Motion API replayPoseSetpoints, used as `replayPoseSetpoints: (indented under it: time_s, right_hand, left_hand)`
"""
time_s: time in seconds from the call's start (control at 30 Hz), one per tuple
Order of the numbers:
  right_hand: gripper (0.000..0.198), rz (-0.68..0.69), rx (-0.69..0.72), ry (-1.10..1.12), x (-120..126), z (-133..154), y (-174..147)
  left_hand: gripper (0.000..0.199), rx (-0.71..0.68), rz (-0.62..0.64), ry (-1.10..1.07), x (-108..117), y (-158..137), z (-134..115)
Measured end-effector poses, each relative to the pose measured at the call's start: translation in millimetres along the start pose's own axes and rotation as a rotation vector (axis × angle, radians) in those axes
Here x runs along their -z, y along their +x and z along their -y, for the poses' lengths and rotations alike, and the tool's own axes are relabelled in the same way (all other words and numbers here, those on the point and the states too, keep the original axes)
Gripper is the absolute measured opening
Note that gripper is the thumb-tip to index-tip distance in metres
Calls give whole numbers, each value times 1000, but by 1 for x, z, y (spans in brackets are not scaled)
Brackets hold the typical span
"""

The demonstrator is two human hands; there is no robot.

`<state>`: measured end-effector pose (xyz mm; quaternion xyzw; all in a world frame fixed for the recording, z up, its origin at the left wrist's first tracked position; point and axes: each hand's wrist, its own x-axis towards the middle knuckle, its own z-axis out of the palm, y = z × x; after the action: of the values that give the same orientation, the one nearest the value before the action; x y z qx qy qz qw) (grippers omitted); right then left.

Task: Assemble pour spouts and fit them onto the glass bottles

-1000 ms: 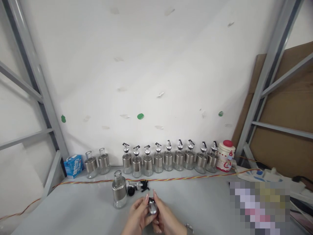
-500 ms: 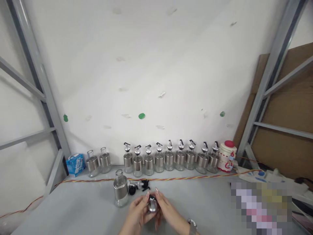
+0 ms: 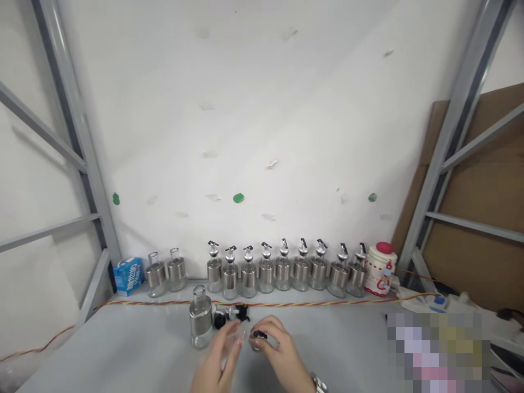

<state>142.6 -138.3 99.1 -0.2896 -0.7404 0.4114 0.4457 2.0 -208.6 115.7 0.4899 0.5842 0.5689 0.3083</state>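
Observation:
In my right hand (image 3: 282, 349) is a silver pour spout (image 3: 258, 339) with a black flip lid, pinched between thumb and fingers above the grey table. My left hand (image 3: 219, 355) is just left of it, fingers apart, with nothing visible in it. Beside my left hand stands an open glass bottle (image 3: 201, 318) with a steel band and a bare neck. Just behind my hands, a few loose spout pieces (image 3: 231, 314), black and silver, lie close together on the table.
Along the wall stands a row of several glass bottles (image 3: 266, 270) fitted with spouts. Two bottles without spouts (image 3: 156, 275) are left of them, by a blue carton (image 3: 129, 276). A white jar with a red lid (image 3: 380, 268) ends the row. A twisted red-yellow cord (image 3: 286, 304) crosses the table.
My left hand has let go of the spout and moved left, its fingers spreading. The spout stays in my right hand, which has turned it. The view has shifted slightly.

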Motion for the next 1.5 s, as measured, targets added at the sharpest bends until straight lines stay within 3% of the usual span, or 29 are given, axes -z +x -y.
replayPoseSetpoints:
  time_s: [0.03, 0.1, 0.13, 0.17, 0.27, 0.37, 0.47, 0.7, 0.73, 0.83, 0.97, 1.07, 1.17, 1.33, 1.5]
  right_hand:
    - [11, -26, -7, 0, 1, 0, 0]
    - [13, -77, -27, -15, 0, -1, 0]
    - [15, -102, -38, -27, -1, -2, 0]
    - [16, -126, -48, -42, -2, -2, -1]
    - [19, -159, -57, -61, -5, -1, -2]
    - [19, -190, -31, -47, -4, 0, -3]
    - [18, -279, -16, -41, -1, -1, -3]
    - [25, -312, -134, 277, 8, 14, 3]
    - [26, -305, -156, 321, 9, 21, 5]
    - [27, -207, -166, 410, 13, 43, 14]
    - [21, -72, -71, 384, 20, 62, 25]
    - [21, -51, -23, 278, 27, 64, 31]
    - [22, -40, -23, 204, 35, 61, 33]
    - [21, -11, -25, 121, 43, 59, 34]
    - [20, 101, -23, 36, 42, 67, 36]
  left_hand:
    - [35, -156, -107, 132, 9, -1, -3]
    - [40, -375, -477, 303, 27, 5, -4]
    - [52, -396, -594, 369, 36, 12, -2]
    - [65, -379, -624, 423, 44, 19, 1]
    - [87, -198, -484, 451, 62, 41, 17]
    - [63, 1, -298, 354, 71, 49, 29]
    - [45, 22, -277, 337, 73, 41, 32]
    - [40, 70, -165, 174, 48, -2, 19]
    - [39, 49, -148, 140, 40, -6, 16]
    - [36, 12, 58, 51, 14, -11, 11]
    - [33, -29, 132, -65, -20, -7, 12]
    - [41, -51, 55, -178, -36, -3, 18]
    - [48, -98, 27, -156, -41, 1, 25]
    - [46, -116, 76, -81, -37, 3, 28]
    - [45, -187, 172, -71, -32, 5, 30]
